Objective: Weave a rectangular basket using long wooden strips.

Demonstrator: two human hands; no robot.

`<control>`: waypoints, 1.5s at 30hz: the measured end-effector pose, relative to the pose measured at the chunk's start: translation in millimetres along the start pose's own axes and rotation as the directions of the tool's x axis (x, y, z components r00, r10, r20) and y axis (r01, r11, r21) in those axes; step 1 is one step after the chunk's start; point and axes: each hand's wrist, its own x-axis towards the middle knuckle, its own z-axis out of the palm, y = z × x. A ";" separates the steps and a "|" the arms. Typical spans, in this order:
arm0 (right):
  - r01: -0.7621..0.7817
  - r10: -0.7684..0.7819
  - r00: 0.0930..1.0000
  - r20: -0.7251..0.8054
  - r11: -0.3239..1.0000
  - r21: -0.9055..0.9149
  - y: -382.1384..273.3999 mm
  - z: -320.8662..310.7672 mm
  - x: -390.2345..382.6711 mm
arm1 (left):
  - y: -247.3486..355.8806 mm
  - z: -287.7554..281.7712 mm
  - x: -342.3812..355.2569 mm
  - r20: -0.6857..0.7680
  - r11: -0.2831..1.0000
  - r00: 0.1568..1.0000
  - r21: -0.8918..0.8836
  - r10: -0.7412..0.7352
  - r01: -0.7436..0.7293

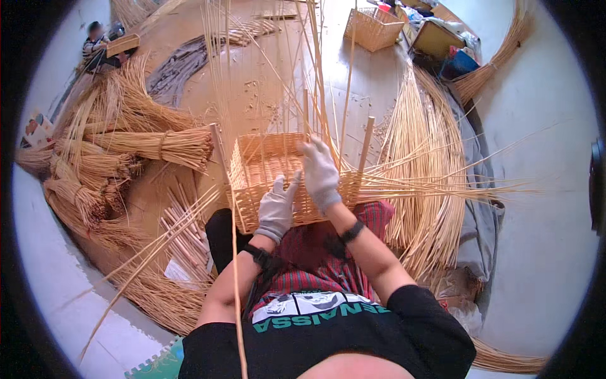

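Observation:
A half-woven wicker basket (252, 211) rests across my lap. Its near wall faces me, and long upright canes rise from its far side. My left hand (276, 208), in a pale work glove, lies against the near wall, with the thumb and a finger stretched apart toward the rim. Just right of it, my gloved right hand (320, 174) reaches over the rim to the upright strands. Its fingertips are blurred, so I cannot make out whether they hold a strand. Wooden corner posts (367, 142) stand up from the basket.
Bundled wicker rods (161, 145) pile up on the left, beside short sticks (186, 221). Long loose rods (416, 170) spread along the right. A finished-looking basket (374, 28) stands far right, near a blue container (459, 64). Another person (95, 44) sits far left with a woven piece.

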 end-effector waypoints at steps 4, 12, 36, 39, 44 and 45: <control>-0.036 0.024 0.989 0.146 0.996 0.077 16.6 -7.9 26.1 | 1.3 5.8 4.5 0.088 0.989 0.995 0.140 -0.056 0.043; -0.350 0.347 0.937 0.048 0.922 0.164 50.9 -65.4 -21.1 | 52.8 23.7 36.3 -0.102 0.967 0.990 -0.223 0.102 -0.122; -0.204 -0.073 0.783 0.618 0.908 0.366 -110.2 -5.5 -69.9 | -111.1 -2.3 -61.5 -0.132 0.304 0.601 -0.933 -0.788 0.193; -0.054 -0.181 0.854 0.487 0.901 0.431 -141.3 12.1 -65.4 | -119.0 9.9 -54.5 -0.328 0.398 0.541 -0.917 -0.774 0.013; 0.021 -0.231 0.774 0.589 0.939 0.342 -179.3 30.8 -53.6 | -126.4 21.7 -81.6 -0.053 0.119 0.591 -0.990 -0.805 0.075; 0.105 -0.263 0.698 0.666 0.958 0.268 -185.7 33.7 -51.7 | -130.1 19.5 -87.2 0.111 -0.124 0.605 -0.992 -0.789 0.020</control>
